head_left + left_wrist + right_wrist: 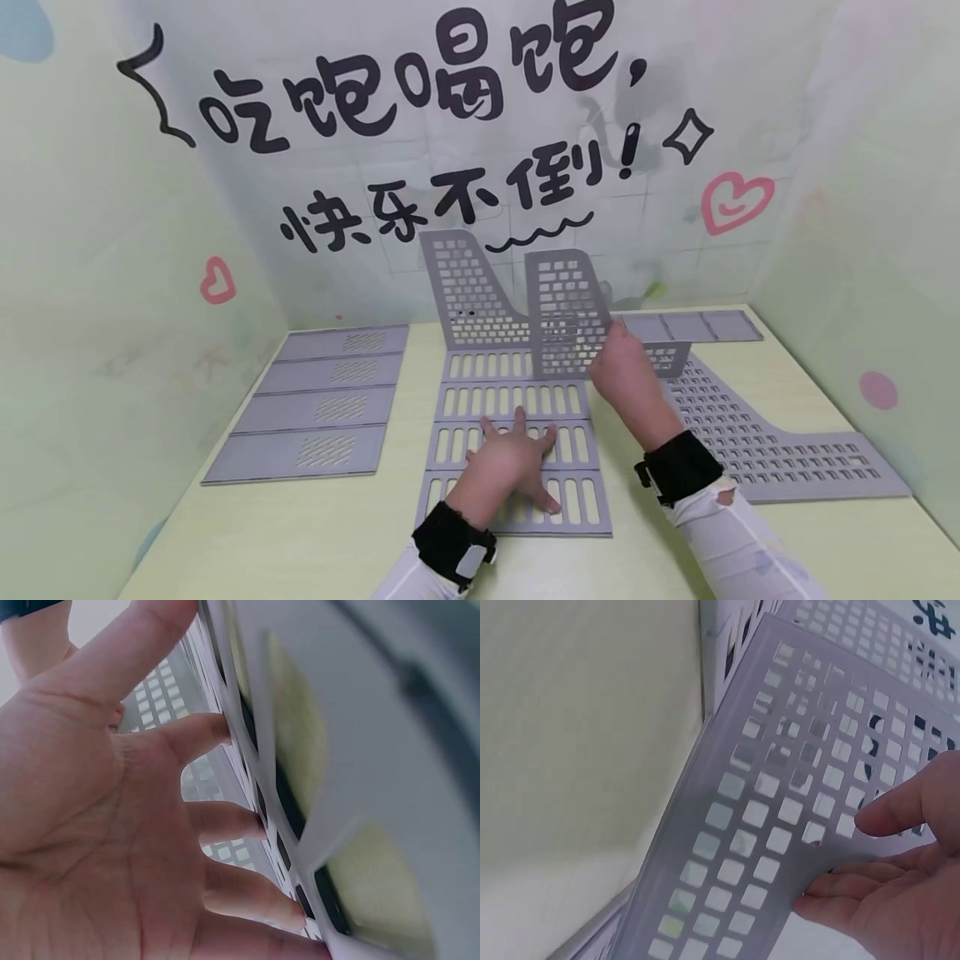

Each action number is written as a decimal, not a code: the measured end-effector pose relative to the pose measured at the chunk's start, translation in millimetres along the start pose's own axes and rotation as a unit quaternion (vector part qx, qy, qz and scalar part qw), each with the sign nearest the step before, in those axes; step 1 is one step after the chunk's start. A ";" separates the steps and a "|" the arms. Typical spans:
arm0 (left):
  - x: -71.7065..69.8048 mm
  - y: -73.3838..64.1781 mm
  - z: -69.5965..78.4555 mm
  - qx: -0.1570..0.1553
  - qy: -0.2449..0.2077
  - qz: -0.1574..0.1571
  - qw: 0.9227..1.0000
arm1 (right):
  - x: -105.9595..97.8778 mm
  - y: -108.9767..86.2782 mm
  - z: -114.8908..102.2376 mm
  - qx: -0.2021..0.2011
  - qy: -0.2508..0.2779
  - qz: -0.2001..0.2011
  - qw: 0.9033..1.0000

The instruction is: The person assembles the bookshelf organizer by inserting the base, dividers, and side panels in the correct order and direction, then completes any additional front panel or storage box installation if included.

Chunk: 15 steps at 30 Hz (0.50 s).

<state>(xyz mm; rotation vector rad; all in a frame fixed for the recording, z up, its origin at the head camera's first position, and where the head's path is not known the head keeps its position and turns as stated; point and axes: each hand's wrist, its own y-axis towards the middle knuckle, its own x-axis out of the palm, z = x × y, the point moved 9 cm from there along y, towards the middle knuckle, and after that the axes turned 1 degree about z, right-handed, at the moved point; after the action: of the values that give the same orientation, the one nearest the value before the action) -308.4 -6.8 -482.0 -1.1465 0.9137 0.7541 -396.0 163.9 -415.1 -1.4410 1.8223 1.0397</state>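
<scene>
A grey slotted panel (555,529) lies flat on the table in the head view. My left hand (510,458) rests on it with fingers spread, and in the left wrist view the fingertips (247,823) meet its slotted surface. A perforated L-shaped side panel (533,308) stands upright near the slotted panel's right edge. Its sloping edge is pinched between the thumb and fingers of my right hand (624,367). The right wrist view shows the thumb (892,814) on the panel's face. Behind it, on the far left, stands another perforated side panel (430,258).
Flat grey panels (315,408) lie at left. At right, a third perforated L-shaped panel (825,492) lies flat, with a long grey panel (720,327) behind it. A printed backdrop (525,150) closes the back of the pale table (300,542), with side walls left and right.
</scene>
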 end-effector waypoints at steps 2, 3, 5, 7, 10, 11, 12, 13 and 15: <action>-1.1 -0.5 -0.1 0.002 -0.004 0.001 1.000 | 8.1 -1.7 -11.9 -0.010 0.002 -0.016 1.000; -1.3 -0.5 0.1 0.003 -0.007 0.001 1.000 | 11.9 -2.8 -18.2 -0.015 0.000 -0.022 1.000; -1.2 -0.4 0.6 0.007 -0.014 0.001 1.000 | 19.4 -5.5 -30.1 -0.023 -0.002 -0.032 0.999; -0.1 0.4 1.7 0.011 -0.019 -0.001 1.000 | 23.6 -8.0 -40.6 -0.033 -0.005 -0.031 0.999; 1.1 0.8 2.8 0.012 -0.022 -0.003 1.000 | 28.0 -9.4 -49.5 -0.035 0.006 -0.031 0.999; 1.3 0.8 3.1 0.012 -0.021 -0.003 1.000 | 29.5 -9.3 -52.3 -0.035 0.009 -0.035 0.999; 1.2 0.5 3.5 0.013 -0.021 -0.003 1.000 | 31.0 -9.1 -54.8 -0.034 0.012 -0.039 0.999; 0.7 0.0 3.6 0.013 -0.021 -0.001 1.000 | 32.6 -8.5 -57.0 -0.030 0.019 -0.045 0.998; 0.0 -0.9 4.1 0.015 -0.019 -0.002 1.000 | 37.0 -7.4 -62.5 -0.023 0.029 -0.060 0.997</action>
<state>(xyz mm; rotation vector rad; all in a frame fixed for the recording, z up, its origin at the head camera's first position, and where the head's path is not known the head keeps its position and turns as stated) -306.8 -3.1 -481.0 -1.1033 0.8870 0.7540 -396.5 90.9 -414.6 -1.6029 1.7372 0.9951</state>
